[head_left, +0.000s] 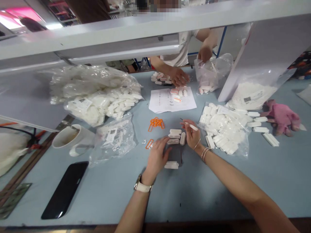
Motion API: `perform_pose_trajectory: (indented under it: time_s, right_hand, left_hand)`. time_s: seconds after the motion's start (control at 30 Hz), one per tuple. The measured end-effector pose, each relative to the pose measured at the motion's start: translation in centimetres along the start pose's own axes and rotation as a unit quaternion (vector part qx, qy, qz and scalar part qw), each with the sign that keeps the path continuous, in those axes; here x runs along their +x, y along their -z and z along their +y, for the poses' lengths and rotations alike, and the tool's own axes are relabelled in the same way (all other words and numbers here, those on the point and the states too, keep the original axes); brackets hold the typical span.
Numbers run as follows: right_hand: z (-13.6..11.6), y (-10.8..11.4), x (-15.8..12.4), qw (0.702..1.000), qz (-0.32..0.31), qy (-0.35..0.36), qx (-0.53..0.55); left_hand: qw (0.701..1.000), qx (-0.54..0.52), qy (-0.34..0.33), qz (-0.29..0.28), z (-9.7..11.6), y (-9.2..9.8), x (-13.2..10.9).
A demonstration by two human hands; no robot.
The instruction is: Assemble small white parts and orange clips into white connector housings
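Observation:
My left hand (156, 155), with a white watch on its wrist, rests on the blue table (102, 194), fingers curled toward a small stack of white plastic connectors (175, 136). My right hand (191, 134), bracelets on the wrist, pinches a thin white pick tool (191, 126) just right of that stack. Another white connector (171, 165) lies near my left palm. Orange plastic clips (156, 123) sit just beyond, and a single orange clip (149, 143) lies left of my left fingers.
Bags of white parts (97, 94) lie at left and right (224, 129). A mug (70, 139) and a black phone (65, 189) sit at left. A pink toy (283, 116) lies at right. Across the table a person's hands (178, 76) sort parts beside a paper sheet (170, 102).

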State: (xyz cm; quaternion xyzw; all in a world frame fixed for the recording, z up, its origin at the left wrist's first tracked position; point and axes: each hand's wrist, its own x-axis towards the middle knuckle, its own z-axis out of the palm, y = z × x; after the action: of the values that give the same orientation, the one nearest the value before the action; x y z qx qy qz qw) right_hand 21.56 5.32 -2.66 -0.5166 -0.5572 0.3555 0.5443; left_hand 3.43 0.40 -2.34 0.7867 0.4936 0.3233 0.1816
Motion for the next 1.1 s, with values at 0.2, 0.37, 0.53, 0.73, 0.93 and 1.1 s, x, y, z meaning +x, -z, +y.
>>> perform_pose_trajectory:
  time_s: [0.2, 0.37, 0.53, 0.73, 0.93, 1.1]
  right_hand:
    - [0.4, 0.0, 0.5, 0.999, 0.027, -0.032, -0.017]
    - [0.3, 0.2, 0.8, 0.998, 0.000, -0.018, -0.062]
    - [0.1, 0.2, 0.6, 0.983, -0.110, 0.027, -0.147]
    - [0.6, 0.0, 0.6, 0.980, -0.094, 0.061, -0.166]
    - [0.7, -0.1, 0.5, 0.982, -0.015, 0.089, -0.168]
    - [0.5, -0.3, 0.2, 0.980, 0.024, 0.112, -0.165]
  left_hand:
    - [1.000, 0.001, 0.025, -0.018, -0.2, -0.6, -0.4]
    - [0.999, -0.014, 0.030, -0.015, -0.2, -0.1, -1.0]
    - [1.000, -0.016, -0.001, -0.024, -0.1, 0.5, -1.1]
    - [0.986, -0.063, -0.087, -0.130, -0.1, 0.9, -1.0]
    - [0.979, -0.055, -0.087, -0.177, -0.1, 1.4, -0.9]
    - [0.973, -0.032, -0.095, -0.207, 0.1, 1.8, -1.1]
